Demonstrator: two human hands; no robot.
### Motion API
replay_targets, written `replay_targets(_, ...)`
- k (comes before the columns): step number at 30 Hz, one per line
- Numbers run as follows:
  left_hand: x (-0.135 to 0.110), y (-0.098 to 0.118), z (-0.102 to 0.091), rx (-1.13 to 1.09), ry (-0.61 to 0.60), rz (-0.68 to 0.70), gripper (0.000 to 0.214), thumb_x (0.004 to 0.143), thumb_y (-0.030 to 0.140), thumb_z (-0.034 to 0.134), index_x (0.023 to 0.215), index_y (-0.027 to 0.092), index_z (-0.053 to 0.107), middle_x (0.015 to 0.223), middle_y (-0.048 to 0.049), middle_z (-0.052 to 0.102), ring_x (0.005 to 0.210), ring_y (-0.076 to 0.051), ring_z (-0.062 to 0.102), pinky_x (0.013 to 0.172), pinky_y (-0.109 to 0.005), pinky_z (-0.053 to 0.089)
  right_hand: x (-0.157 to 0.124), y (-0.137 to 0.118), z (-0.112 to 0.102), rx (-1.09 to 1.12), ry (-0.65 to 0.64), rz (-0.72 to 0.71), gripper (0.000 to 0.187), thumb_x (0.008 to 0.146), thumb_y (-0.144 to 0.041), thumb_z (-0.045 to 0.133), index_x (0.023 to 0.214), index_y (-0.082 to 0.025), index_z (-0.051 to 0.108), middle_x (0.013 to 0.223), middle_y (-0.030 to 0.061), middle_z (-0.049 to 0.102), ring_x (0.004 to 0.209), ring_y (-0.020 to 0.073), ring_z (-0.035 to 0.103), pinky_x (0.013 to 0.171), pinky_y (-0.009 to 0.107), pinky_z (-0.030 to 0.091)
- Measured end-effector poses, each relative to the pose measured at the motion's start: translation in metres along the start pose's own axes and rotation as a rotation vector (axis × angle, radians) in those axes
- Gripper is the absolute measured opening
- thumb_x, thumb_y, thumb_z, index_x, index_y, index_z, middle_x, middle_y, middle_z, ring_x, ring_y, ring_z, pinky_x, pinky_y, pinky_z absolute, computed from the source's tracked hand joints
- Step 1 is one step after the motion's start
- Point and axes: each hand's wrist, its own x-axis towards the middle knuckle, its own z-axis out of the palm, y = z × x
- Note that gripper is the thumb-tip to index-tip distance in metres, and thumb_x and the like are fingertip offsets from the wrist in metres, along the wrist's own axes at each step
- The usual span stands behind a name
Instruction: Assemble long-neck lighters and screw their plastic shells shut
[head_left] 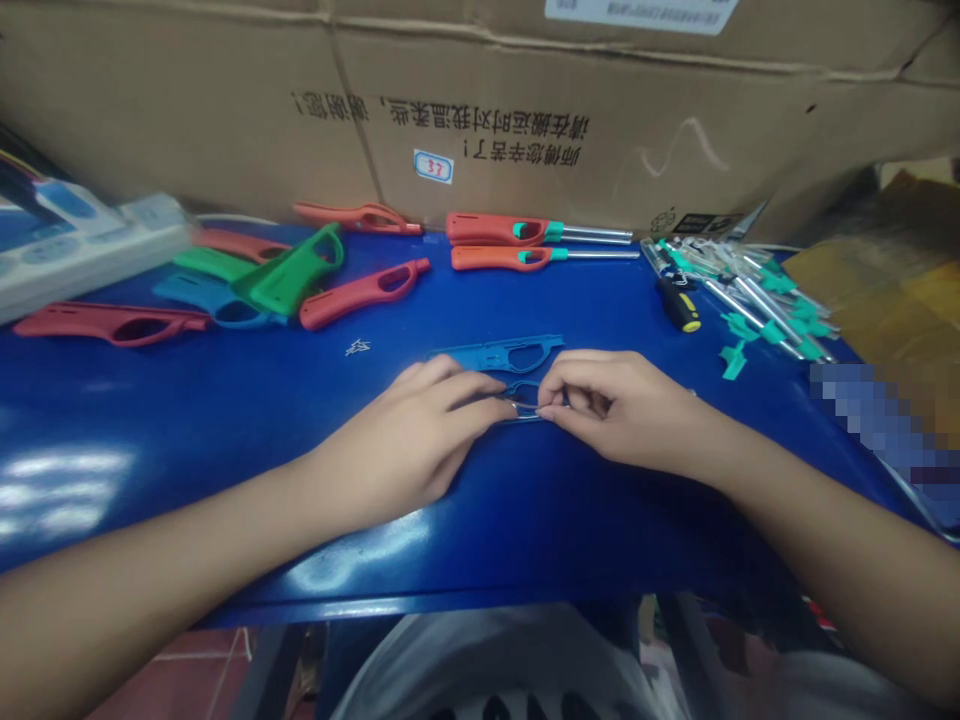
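Worked at a blue table, facing a cardboard box. Held the left hand and right hand nearly fingertip to fingertip, with red and orange lighters well beyond and silver tubes off to the right. Had a blue casing half directly below both sets of fingertips — long axis crosswise, about equally near to each hand, partly hidden. Saw a second blue half just beyond, also crosswise. Curled the left fingers over the nearer half — could not tell whether gripping or resting. Pinched a thin strip between right thumb and forefinger, at the same half. Had tiny pale pins loose beyond the left forearm.
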Motion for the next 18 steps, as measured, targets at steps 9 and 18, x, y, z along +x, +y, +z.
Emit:
replay_targets(9,-0.0022,-0.0001,-0.0033,0.145,0.000,0.087,0.039,0.097,0.012,0.053,0.131,0.024,0.068,0.142,-0.0101,0.062,0.115,-0.032,0.055,0.094,-0.053,0.054,0.0008,-0.0019,-0.0029,0.036,-0.009,0.071,0.009,0.087,-0.012,0.071,0.080,-0.017,0.071,0.068,-0.0054,0.051,0.052,0.0048,0.041,0.053,0.021,0.035)
replay_targets(18,-0.0025,0.0008,0.0006,0.154,0.082,0.132,0.037,0.097,0.011,0.055,0.130,0.017,0.069,0.138,-0.0114,0.067,0.106,-0.029,0.059,0.090,-0.048,0.059,0.0002,-0.0028,-0.0045,-0.103,-0.021,-0.010,0.010,0.091,-0.011,0.068,0.081,-0.015,0.069,0.073,-0.0017,0.058,0.059,0.0074,0.048,0.059,0.023,0.037)
